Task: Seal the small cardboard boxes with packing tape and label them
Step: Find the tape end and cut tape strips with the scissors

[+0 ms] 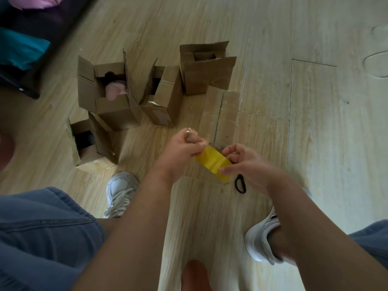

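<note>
Cardboard fills the upper half of the view, standing on a pale plank floor [315,143].

Near centre, both hands are clamped on one stretch of yellow tape [213,161]. They stay apart, with the tape spanning the gap between them.
- The left hand [184,148] pinches the tape's 10 o'clock end. Something clear and crumpled shows at the top of the fist; cannot tell what.
- The right hand [247,164] pinches the 4 o'clock end between thumb and forefinger.

Boxes:
- The closed box [220,114] is at 12 o'clock from the tape, just beyond it. Its flaps are down and glossy film lies over the seam.
- The tall box [206,68] is farther out at 12, with its flaps up.
- The narrow box [165,97] is at 11, open.
- The pink-filled box [109,95] is at 10, open, with something pink inside.
- The low box [90,141] is at 9, open and dark inside.

A black loop [240,183] lies on the floor just under the right hand. White shoes [120,192] sit at 7 and 5 o'clock.
</note>
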Tool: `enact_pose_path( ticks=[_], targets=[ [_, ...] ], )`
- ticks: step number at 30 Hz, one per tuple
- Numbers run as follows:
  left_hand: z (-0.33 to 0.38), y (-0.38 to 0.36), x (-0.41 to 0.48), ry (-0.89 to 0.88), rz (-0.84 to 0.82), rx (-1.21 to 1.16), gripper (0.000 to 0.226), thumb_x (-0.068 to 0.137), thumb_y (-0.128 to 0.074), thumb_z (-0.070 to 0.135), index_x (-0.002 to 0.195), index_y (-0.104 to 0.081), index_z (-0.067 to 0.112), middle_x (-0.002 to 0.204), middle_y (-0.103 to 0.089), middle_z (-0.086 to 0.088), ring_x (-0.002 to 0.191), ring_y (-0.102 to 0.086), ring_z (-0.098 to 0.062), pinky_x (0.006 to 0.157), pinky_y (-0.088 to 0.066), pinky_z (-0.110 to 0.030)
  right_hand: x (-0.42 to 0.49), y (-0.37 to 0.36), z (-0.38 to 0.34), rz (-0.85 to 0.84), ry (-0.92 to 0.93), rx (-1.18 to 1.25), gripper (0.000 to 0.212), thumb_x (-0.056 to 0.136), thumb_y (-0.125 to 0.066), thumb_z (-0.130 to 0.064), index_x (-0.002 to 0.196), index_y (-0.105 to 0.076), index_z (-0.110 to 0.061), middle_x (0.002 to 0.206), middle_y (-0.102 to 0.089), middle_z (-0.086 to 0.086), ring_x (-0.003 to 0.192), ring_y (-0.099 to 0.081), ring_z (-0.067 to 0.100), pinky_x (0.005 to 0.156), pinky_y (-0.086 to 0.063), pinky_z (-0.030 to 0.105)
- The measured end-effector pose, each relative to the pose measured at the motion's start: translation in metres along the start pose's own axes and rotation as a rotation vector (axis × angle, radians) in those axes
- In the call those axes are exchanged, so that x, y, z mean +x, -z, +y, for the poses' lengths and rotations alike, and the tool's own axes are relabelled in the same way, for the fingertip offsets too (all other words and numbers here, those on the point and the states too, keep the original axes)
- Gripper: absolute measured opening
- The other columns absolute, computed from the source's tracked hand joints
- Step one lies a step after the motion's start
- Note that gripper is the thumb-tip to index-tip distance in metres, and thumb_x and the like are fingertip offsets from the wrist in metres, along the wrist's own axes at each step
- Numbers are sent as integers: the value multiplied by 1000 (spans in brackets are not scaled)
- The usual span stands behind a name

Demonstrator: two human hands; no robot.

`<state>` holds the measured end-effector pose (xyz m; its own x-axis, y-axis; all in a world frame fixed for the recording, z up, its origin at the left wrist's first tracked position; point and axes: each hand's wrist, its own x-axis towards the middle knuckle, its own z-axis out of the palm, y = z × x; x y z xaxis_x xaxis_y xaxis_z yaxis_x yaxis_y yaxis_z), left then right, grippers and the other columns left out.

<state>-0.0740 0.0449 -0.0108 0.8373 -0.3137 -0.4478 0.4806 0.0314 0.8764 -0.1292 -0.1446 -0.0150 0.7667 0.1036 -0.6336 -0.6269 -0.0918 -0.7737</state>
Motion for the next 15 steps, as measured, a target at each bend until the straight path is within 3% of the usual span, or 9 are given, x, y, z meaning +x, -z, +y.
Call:
enact_pose_path(
  ticks=[5, 8, 11, 12, 15],
  targets=[
    [4, 9, 5, 69, 186, -406, 35, 90, -50, -16, 74, -41, 14, 63, -54, -1, 63, -53, -14, 58, -49, -22, -2, 3, 1, -13, 19, -55, 43, 76, -74, 12, 106, -58, -13, 90, -73, 2, 89, -68, 22, 88, -50, 41],
    [13, 19, 8, 67, 296, -438, 30, 91, -50, -13, 74, -45, 12, 56, -54, 2, 59, -53, -12, 59, -49, -23, -3, 5, 4, -4, 32, -56, 43, 75, -72, 15, 106, -60, -13, 90, -72, 2, 90, -67, 22, 89, -49, 41],
    [19, 19, 7, 61, 313, -501, 18, 89, -55, -6, 79, -51, 9, 65, -51, -1, 62, -49, -11, 57, -46, -20, -2, 3, 2, -5, 34, -107, 45, 74, -69, 16, 105, -64, -16, 93, -72, 0, 91, -68, 18, 85, -51, 34],
    [21, 20, 4, 52, 300, -437, 13, 87, -61, 0, 86, -52, 9, 70, -50, 0, 65, -49, -10, 60, -46, -20, -2, 3, 2, 6, 34, -134, 46, 74, -68, 16, 105, -66, -18, 94, -72, 1, 92, -67, 18, 84, -51, 32],
    [24, 23, 1, 59, 243, 212, 46, 79, -81, 27, 109, -50, 12, 92, -52, 1, 83, -53, -8, 71, -41, -21, -4, 5, 4, 67, 29, -190, 45, 75, -66, 16, 105, -69, -16, 102, -70, 11, 95, -65, 21, 82, -50, 31]
  ],
)
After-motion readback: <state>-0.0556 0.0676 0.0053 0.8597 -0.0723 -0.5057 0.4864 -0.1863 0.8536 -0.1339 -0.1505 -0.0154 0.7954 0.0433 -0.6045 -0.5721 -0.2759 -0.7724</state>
